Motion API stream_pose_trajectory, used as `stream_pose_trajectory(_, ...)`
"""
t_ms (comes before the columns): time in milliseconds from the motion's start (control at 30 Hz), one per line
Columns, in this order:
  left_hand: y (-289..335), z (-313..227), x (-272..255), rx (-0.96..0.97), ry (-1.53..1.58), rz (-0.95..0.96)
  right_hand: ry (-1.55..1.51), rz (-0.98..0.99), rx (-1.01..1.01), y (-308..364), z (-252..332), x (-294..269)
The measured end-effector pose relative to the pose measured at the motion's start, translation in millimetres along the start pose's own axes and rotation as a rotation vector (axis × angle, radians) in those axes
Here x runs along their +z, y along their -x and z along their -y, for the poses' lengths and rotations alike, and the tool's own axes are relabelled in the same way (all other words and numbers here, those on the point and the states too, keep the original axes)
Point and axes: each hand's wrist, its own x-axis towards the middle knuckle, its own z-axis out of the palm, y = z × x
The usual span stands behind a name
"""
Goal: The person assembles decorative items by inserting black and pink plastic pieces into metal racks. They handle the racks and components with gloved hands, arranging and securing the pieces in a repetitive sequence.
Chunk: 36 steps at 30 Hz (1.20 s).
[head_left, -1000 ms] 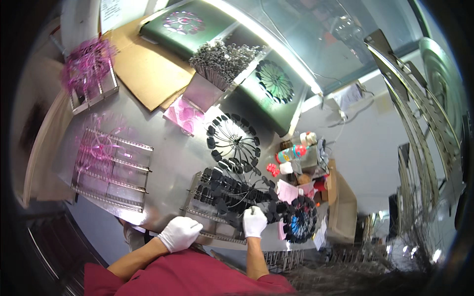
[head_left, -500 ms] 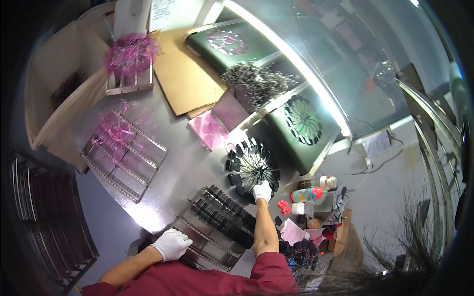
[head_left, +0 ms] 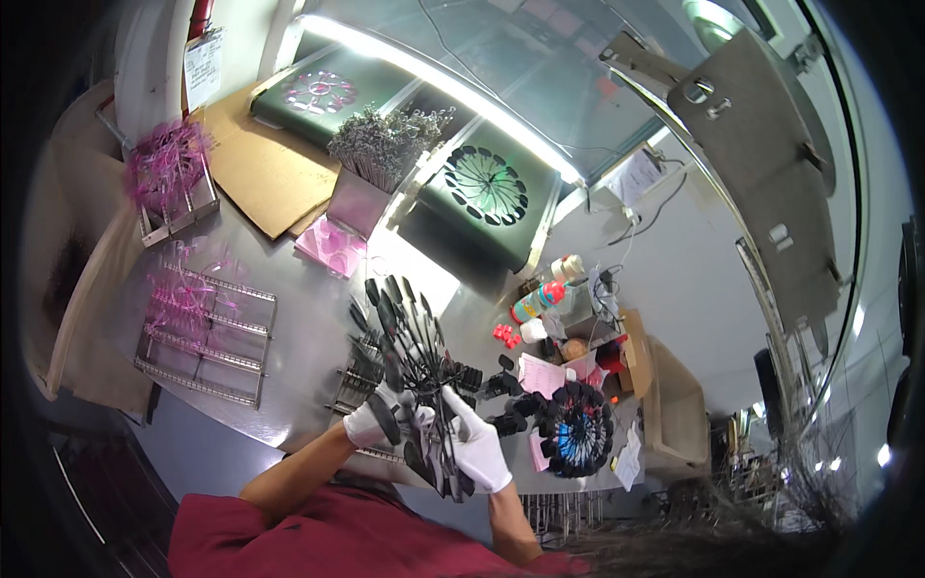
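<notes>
In both white-gloved hands I hold up a wheel of dark oval pieces on thin stems (head_left: 389, 318), tilted, with its pieces fanning up and down. My left hand (head_left: 364, 426) closes around its left side, its fingers partly hidden behind the pieces. My right hand (head_left: 479, 455) grips near the hub, from the right. Behind and below the wheel, a metal rack (head_left: 349, 390) lies on the table, mostly covered by it and my hands. Another wheel of black pieces (head_left: 576, 429) lies at the right.
A slatted metal rack (head_left: 207, 352) with pink film strips lies left. Further back are a cardboard sheet (head_left: 260, 169), a box of thin metal stems (head_left: 361, 193) and a dark green panel (head_left: 482, 226) bearing another wheel. A colourful bottle (head_left: 537, 302) and red bits (head_left: 506, 335) lie right.
The wheel has been lifted off the table and brought close to my body. My left hand has left the rack and joined the right on it. The view has swung right.
</notes>
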Motion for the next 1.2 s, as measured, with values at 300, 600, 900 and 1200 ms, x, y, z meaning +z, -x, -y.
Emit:
stream_pose_trajectory(300, 28, -72, 60, 0.244, 0.048, 0.013, 0.148, 0.122, -0.187, 38, 89, 42)
stream_pose_trajectory(600, 62, -114, 88, 0.278, -0.136, -0.144, 0.350, -0.168, -0.558, 15, 114, 19)
stream_pose_trajectory(900, 25, -101, 82, 0.242, -0.616, 0.134, 0.069, 0.031, -0.663, -35, 79, -3)
stream_pose_trajectory(1200, -26, -73, 109, 0.327, -0.523, -0.093, 0.082, 0.115, -0.710, -97, 64, -51)
